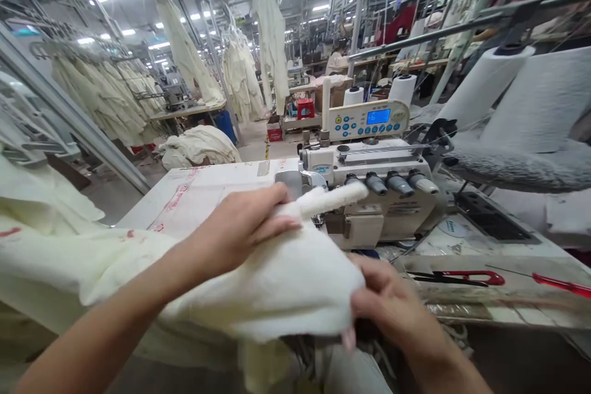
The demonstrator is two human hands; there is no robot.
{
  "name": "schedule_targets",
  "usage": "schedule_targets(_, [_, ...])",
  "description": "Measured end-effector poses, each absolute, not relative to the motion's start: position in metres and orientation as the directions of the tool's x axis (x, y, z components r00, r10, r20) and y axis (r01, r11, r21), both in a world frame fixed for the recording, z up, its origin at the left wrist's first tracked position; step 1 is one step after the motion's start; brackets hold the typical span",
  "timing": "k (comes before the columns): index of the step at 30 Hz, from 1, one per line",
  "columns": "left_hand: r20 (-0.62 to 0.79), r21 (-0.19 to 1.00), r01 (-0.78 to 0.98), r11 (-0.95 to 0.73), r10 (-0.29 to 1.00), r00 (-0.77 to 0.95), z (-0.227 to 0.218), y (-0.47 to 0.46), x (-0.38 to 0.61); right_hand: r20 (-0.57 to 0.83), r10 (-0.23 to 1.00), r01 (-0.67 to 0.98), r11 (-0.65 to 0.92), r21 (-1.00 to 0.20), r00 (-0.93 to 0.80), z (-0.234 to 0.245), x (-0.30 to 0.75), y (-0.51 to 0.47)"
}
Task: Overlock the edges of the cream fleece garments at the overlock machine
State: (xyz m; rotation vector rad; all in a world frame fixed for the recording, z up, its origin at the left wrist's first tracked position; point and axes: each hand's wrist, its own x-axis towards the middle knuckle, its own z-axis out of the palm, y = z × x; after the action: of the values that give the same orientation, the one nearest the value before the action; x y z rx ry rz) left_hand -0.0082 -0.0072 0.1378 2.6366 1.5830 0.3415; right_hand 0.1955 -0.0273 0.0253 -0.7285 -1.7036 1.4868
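A cream-white garment [277,283] stretches between my two hands in front of the sewing machine. My left hand [249,221] pinches its upper part, where a narrow strip of the cloth [335,199] sticks out to the right toward the machine head. At the lower right edge of the cloth, my right hand [388,301] grips it between thumb and fingers, slightly blurred. The rest of the garment trails off to the left, below my left forearm. Just behind the cloth stands the overlock sewing machine [392,215], its needle area partly hidden by the fabric and my left hand.
Red-handled thread snips [475,277] and a red-handled tool [561,285] lie on the table at right. Large thread cones [498,92] stand behind them. A control panel [367,122] tops the machine. Cream garments [101,92] hang at left; a cloth pile [201,146] sits beyond the table.
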Motion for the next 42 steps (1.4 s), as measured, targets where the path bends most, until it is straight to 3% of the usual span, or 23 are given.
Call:
schedule_targets(2, [0.144, 0.239, 0.856, -0.458, 0.889, 0.435, 0.117, -0.007, -0.010, 0.134, 0.897, 0.234, 0.250, -0.940, -0.422, 0.018, 0.211, -0.025])
schedule_targets(4, [0.145, 0.258, 0.846, -0.467, 0.884, 0.444, 0.095, -0.006, -0.004, 0.410, 0.891, 0.521, 0.448, -0.727, -0.194, 0.019, 0.216, -0.028])
schedule_targets(6, [0.151, 0.283, 0.818, -0.500, 0.866, 0.477, 0.079, -0.006, 0.004, 0.760, 0.634, 0.660, 0.634, -0.404, -0.144, 0.029, 0.212, -0.033])
schedule_targets(8, [0.146, 0.363, 0.765, -0.532, 0.844, 0.517, 0.070, -0.009, 0.012, 0.865, 0.425, 0.694, 0.707, -0.133, -0.267, 0.043, 0.204, -0.035])
schedule_targets(9, [0.140, 0.404, 0.744, -0.533, 0.839, 0.525, 0.067, -0.011, 0.015, 0.833, 0.421, 0.692, 0.719, -0.066, -0.359, 0.047, 0.201, -0.034])
schedule_targets(11, [0.132, 0.441, 0.742, -0.506, 0.854, 0.504, 0.061, -0.018, 0.018, 0.640, 0.580, 0.681, 0.723, -0.119, -0.504, 0.049, 0.198, -0.026])
schedule_targets(14, [0.217, 0.338, 0.805, -0.488, 0.873, 0.437, 0.043, -0.029, 0.020, 0.348, 0.769, 0.651, 0.639, -0.410, -0.536, 0.036, 0.203, -0.016])
schedule_targets(17, [0.348, 0.264, 0.818, -0.511, 0.841, 0.413, 0.023, -0.032, 0.020, 0.245, 0.844, 0.613, 0.520, -0.595, -0.477, 0.024, 0.209, -0.014])
schedule_targets(22, [0.219, 0.507, 0.713, -0.485, 0.872, 0.437, 0.030, -0.016, 0.015, 0.140, 0.896, 0.523, 0.366, -0.770, -0.422, 0.036, 0.211, -0.009])
schedule_targets(26, [0.195, 0.422, 0.824, -0.379, 0.925, 0.326, 0.046, 0.004, 0.014, 0.135, 0.907, 0.475, 0.330, -0.816, -0.398, 0.035, 0.208, 0.012])
schedule_targets(32, [0.166, 0.213, 0.937, -0.276, 0.955, 0.244, 0.037, 0.026, 0.023, 0.107, 0.982, 0.560, 0.177, -0.810, -0.155, 0.011, 0.199, 0.033])
schedule_targets(37, [0.193, 0.155, 0.944, -0.292, 0.946, 0.261, 0.034, 0.039, 0.024, 0.242, 0.969, 0.654, 0.219, -0.725, -0.056, 0.008, 0.192, 0.032])
schedule_targets(42, [0.217, 0.141, 0.947, -0.288, 0.942, 0.255, 0.031, 0.041, 0.024, 0.341, 0.937, 0.704, 0.291, -0.648, -0.074, 0.004, 0.189, 0.030])
